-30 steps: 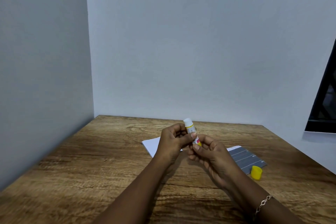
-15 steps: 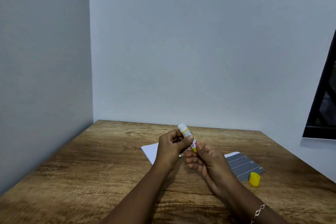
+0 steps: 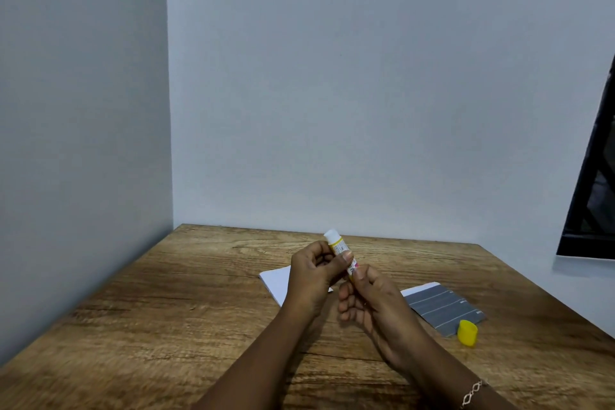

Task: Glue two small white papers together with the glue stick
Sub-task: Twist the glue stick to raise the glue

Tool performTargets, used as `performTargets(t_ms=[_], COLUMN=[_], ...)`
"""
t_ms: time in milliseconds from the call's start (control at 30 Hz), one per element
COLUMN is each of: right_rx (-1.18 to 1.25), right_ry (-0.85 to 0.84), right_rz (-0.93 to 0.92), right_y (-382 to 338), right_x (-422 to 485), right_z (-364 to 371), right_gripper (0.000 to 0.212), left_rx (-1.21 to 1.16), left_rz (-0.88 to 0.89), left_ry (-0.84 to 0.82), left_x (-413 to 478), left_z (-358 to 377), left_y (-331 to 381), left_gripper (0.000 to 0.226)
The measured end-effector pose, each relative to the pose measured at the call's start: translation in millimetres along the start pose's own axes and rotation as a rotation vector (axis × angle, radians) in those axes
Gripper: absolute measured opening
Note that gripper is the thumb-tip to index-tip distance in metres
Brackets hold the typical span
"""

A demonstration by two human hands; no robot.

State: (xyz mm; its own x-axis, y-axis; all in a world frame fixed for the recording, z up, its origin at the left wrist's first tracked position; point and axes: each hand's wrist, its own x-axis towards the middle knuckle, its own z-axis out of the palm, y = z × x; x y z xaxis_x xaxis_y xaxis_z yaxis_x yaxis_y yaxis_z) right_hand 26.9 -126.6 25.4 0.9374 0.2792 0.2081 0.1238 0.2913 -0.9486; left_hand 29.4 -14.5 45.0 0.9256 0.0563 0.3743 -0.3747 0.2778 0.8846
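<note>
Both hands hold the glue stick [image 3: 338,246] in the air above the middle of the table [image 3: 166,309]. The stick is tilted, with its white uncapped tip pointing up and away to the left and its base pointing down towards the person. The left hand [image 3: 312,280] grips the stick's barrel, fingers curled behind it and the thumb pressed across the front of the label. The right hand [image 3: 376,303] is just below and touches the left, pinching the base of the stick between thumb and forefinger; its other fingers are curled loosely beneath. A thin bracelet [image 3: 472,393] sits on the right wrist. A white paper [image 3: 276,281] lies flat on the table beneath the left hand, which hides part of it. A grey sheet [image 3: 442,308] with pale lines and a white strip along its far edge lies to the right, partly behind the right hand. The yellow cap [image 3: 467,333] stands at the sheet's near corner; whether it is on the sheet or just beside it cannot be told. Plain walls [image 3: 332,93] meet in a corner behind the table, and a dark frame [image 3: 595,210] shows at the right edge.
</note>
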Motion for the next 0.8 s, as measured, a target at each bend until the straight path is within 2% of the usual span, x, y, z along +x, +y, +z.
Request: performTargets(t_ms=[167, 333, 467, 600, 800], right_rx=[0.041, -0.004, -0.001, 0.003, -0.169], right_ry=[0.030, -0.013, -0.030, 0.003, -0.064], right_rz=[0.105, 0.027, 0.035, 0.103, -0.068], right_y=[-2.7, -1.4, -0.4, 0.0, -1.1], right_x=[-1.5, -0.5, -1.0, -1.0, -2.5], right_z=[-1.1, -3.3, -2.4, -3.3, -4.8], right_gripper=[0.049, 0.028, 0.027, 0.045, 0.025], left_rx=[-0.031, -0.001, 0.007, 0.009, 0.048], left_rz=[-0.021, -0.011, -0.016, -0.027, 0.004], left_ry=[-0.049, 0.021, -0.003, -0.063, 0.007], left_x=[-2.1, 0.2, -1.4, -3.6, -4.0], left_z=[2.0, -1.6, -1.7, 0.3, -2.5], left_y=[2.1, 0.3, 2.0, 5.1, 8.5], left_gripper=[0.004, 0.004, 0.008, 0.008, 0.012])
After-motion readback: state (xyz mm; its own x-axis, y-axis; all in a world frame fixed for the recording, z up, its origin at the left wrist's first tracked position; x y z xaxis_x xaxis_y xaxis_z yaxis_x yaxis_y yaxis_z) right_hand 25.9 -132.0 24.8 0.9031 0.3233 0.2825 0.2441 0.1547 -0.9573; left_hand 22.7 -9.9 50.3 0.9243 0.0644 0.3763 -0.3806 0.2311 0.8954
